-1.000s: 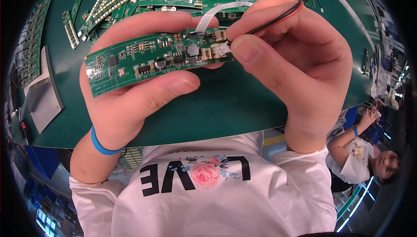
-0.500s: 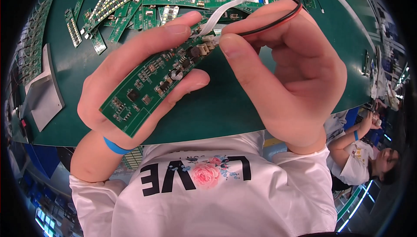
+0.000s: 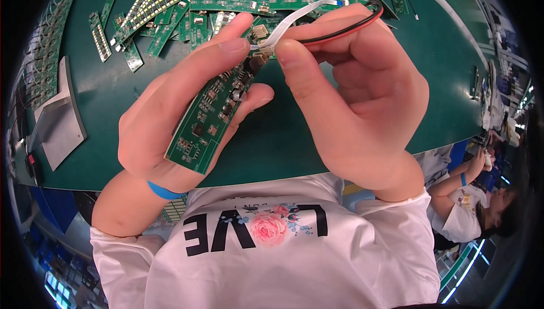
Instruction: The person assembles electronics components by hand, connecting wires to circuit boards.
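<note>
A long green circuit board [image 3: 199,130] lies tilted in my left hand [image 3: 164,108], gripped along its edges between fingers and thumb. Small chips, a round capacitor and pale connector sockets sit on its upper side. My right hand [image 3: 362,93] pinches the end of a red and black cable [image 3: 345,29] between thumb and forefinger, right at the sockets on the board's far end. The plug itself is hidden by the fingertips. A white ribbon cable [image 3: 294,17] rises from that same end and arcs to the right, behind my right forefinger.
Heaped circuit boards [image 3: 187,8] and loose wires cover the far side of the green table [image 3: 283,144]. At the left are a bent grey metal plate [image 3: 62,119] and a row of upright boards [image 3: 51,48]. Another person [image 3: 464,201] sits at the right.
Both hands have shifted, the left one rightward and the right one leftward. The board has turned steeper, its near end swinging right. My right fingertips still hold the cable end at the sockets.
</note>
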Demonstrator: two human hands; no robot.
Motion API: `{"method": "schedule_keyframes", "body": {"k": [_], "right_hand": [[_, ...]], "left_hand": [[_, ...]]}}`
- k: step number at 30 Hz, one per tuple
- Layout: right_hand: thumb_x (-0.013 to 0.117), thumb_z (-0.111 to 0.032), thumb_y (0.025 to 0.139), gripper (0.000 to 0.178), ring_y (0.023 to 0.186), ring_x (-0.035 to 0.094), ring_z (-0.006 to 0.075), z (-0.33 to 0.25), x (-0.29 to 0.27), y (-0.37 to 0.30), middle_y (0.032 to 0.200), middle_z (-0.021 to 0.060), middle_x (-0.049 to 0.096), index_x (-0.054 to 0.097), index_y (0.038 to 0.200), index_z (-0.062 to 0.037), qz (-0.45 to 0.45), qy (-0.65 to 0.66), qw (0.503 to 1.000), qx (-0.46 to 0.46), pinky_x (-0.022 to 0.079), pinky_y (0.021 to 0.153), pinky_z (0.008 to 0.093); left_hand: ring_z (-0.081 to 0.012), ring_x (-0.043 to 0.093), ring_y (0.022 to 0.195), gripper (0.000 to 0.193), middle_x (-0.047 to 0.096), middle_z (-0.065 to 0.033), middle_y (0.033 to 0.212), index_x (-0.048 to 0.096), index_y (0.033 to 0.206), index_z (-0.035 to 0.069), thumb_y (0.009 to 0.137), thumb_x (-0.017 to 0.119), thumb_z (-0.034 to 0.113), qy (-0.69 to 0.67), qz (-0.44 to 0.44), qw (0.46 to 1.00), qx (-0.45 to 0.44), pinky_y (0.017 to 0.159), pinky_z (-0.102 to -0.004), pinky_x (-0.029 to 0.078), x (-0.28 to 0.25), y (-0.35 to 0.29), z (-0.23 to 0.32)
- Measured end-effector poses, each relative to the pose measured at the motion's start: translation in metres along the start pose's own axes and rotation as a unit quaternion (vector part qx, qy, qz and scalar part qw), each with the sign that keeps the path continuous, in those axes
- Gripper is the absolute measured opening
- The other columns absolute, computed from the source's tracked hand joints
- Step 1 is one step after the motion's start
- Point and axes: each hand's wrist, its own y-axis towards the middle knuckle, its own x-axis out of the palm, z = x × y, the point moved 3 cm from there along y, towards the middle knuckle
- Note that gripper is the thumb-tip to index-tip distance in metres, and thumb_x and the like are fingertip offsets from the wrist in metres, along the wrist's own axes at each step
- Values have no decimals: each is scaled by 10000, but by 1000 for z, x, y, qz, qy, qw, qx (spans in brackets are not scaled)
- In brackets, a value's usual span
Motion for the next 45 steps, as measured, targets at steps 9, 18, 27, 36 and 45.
{"method": "schedule_keyframes", "body": {"k": [9,18,27,36,45], "right_hand": [[595,80,848,132,770,584,109,-5,6,0,924,92,610,576,978,85,19,6,999,-27,479,671,214],[602,42,859,118,726,587,95,-4,8,0,900,91,626,579,970,73,32,39,998,27,485,628,217],[591,9,876,76,667,574,102,1,9,2,860,78,606,597,937,53,25,215,971,103,462,582,215],[598,24,857,67,600,559,131,-1,5,4,858,108,606,602,916,55,23,317,944,94,434,528,228],[621,13,847,53,579,541,116,-7,1,3,807,89,606,625,884,51,32,262,956,128,411,508,216]], "left_hand": [[-369,535,1132,416,480,-386,1213,469,1201,-104,833,646,-21,9,18,1000,0,915,-414,479,-1,1,5],[-382,521,1146,423,474,-386,1219,470,1191,-104,835,661,21,-1,35,999,-10,921,-427,474,-2,-4,3],[-357,536,1135,522,435,-336,1299,428,1267,-2,841,686,155,-75,21,988,-133,906,-443,504,-3,-5,4],[-371,541,1128,573,458,-345,1265,403,1304,-7,854,667,230,-233,46,954,-185,820,-410,554,-5,2,3],[-428,485,1178,575,475,-318,1258,406,1301,4,847,677,232,-165,26,978,-129,823,-423,553,-2,1,3]]}}
